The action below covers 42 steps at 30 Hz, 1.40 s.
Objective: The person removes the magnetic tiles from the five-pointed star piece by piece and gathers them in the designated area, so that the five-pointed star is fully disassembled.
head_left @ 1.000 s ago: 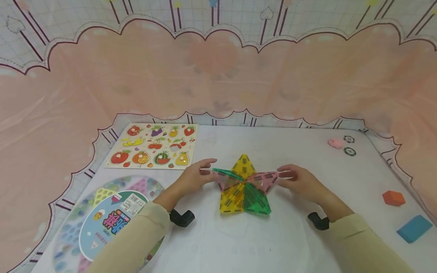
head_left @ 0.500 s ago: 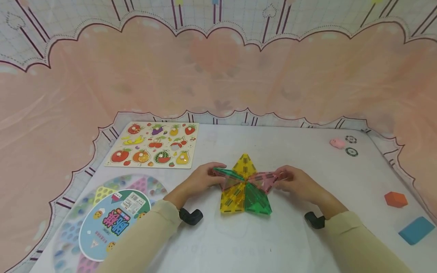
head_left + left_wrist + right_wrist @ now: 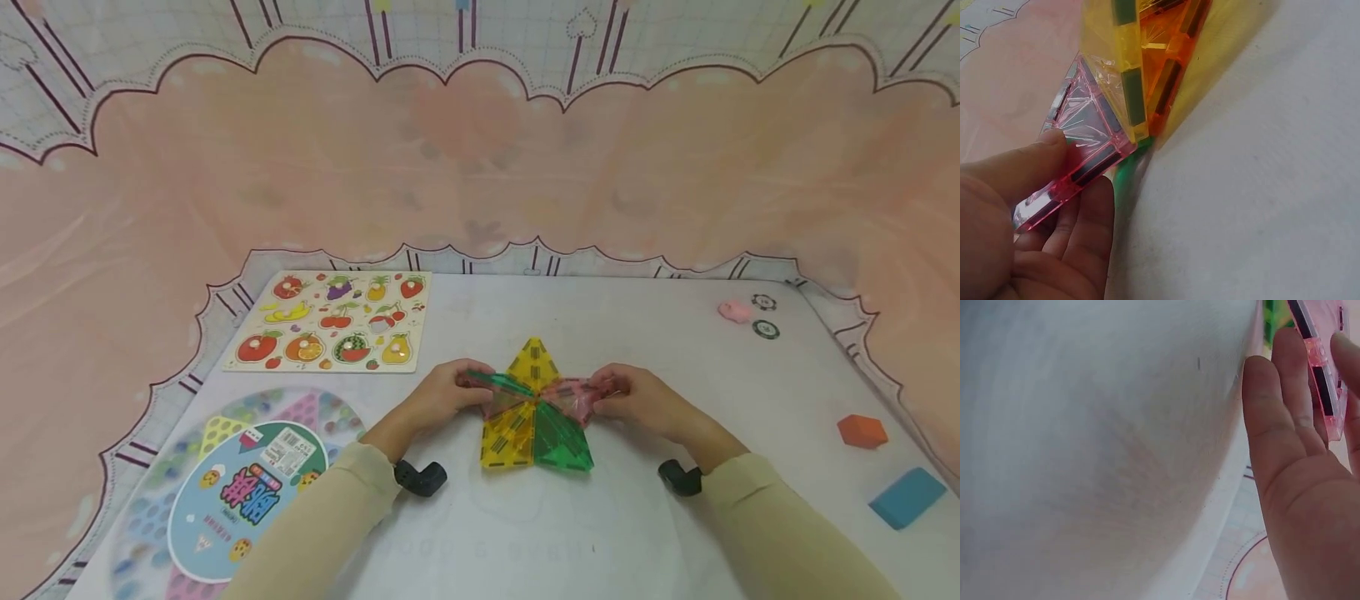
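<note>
A star of translucent magnetic tiles (image 3: pixel 509 438) stands mid-table in the head view, with yellow, green and pink points raised toward the centre. My left hand (image 3: pixel 441 398) pinches its left point, where pink and green tiles meet. Seen from the left wrist, the thumb presses on top of the pink tile (image 3: pixel 1088 112) while the fingers lie underneath; yellow tiles (image 3: pixel 1116 37) rise behind. On the opposite side, my right hand (image 3: pixel 641 402) pinches the right pink point. From the right wrist, the pink tile edge (image 3: pixel 1322 387) sits between thumb and fingers.
A fruit peg puzzle board (image 3: pixel 360 321) lies at the back left, and a round packaged game (image 3: pixel 217 500) at the front left, partly under the left sleeve. On the right are a pink figure (image 3: pixel 734 312), two round chips, an orange block (image 3: pixel 862 431) and a blue block (image 3: pixel 907 497).
Both hands have moved inward from beside the star's side points and taken hold of them, left and right. The star stays about where it was.
</note>
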Available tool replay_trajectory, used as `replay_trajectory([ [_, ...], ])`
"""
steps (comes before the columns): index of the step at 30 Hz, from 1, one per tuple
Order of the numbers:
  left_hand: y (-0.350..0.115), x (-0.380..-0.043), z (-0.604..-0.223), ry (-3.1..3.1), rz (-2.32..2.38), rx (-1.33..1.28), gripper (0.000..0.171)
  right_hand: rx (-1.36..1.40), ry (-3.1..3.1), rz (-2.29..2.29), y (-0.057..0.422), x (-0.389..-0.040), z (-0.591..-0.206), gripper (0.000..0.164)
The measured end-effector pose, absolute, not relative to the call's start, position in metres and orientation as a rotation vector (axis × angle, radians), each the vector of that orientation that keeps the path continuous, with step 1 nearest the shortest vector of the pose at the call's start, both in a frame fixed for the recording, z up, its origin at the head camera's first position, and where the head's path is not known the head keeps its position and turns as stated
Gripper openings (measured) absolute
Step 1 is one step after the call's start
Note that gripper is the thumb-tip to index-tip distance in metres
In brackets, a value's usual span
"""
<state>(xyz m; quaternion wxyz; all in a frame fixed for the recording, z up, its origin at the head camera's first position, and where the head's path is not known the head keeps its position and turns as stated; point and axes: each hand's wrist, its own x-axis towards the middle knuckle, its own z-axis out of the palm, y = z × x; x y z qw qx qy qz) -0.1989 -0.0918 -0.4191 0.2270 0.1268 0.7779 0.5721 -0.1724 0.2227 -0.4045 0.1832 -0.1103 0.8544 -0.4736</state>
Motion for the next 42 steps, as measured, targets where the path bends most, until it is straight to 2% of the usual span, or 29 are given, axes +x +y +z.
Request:
replay_trajectory([
  [14, -0.086, -0.198, -0.424, 2.136, 1.549, 0.345, 0.030, -0.347, 2.496, -1.220, 0.240, -0.160, -0.406, 0.027],
  [21, -0.086, -0.198, -0.423, 2.136, 1.559, 0.371, 0.031, -0.166, 2.403, -1.466, 0.283, -0.157, -0.389, 0.048],
  [24, -0.089, -0.198, -0.421, 2.149, 1.554, 0.360, 0.032, -0.100, 2.496, -1.472, 0.304, -0.159, -0.381, 0.048],
  [29, -0.094, -0.197, -0.414, 2.152, 1.548, 0.319, 0.032, -0.030, 2.722, -1.222, 0.332, -0.165, -0.373, 0.034],
  [36, -0.095, -0.188, -0.390, 2.140, 1.534, 0.345, 0.031, 0.070, 2.675, -1.019, 0.354, -0.181, -0.375, 0.044],
  [39, -0.094, -0.190, -0.391, 2.093, 1.552, 0.351, 0.031, 0.076, 2.653, -0.996, 0.360, -0.188, -0.379, 0.050],
  [42, -0.093, -0.194, -0.399, 2.065, 1.582, 0.367, 0.033, 0.064, 2.685, -0.943, 0.367, -0.193, -0.383, 0.049],
])
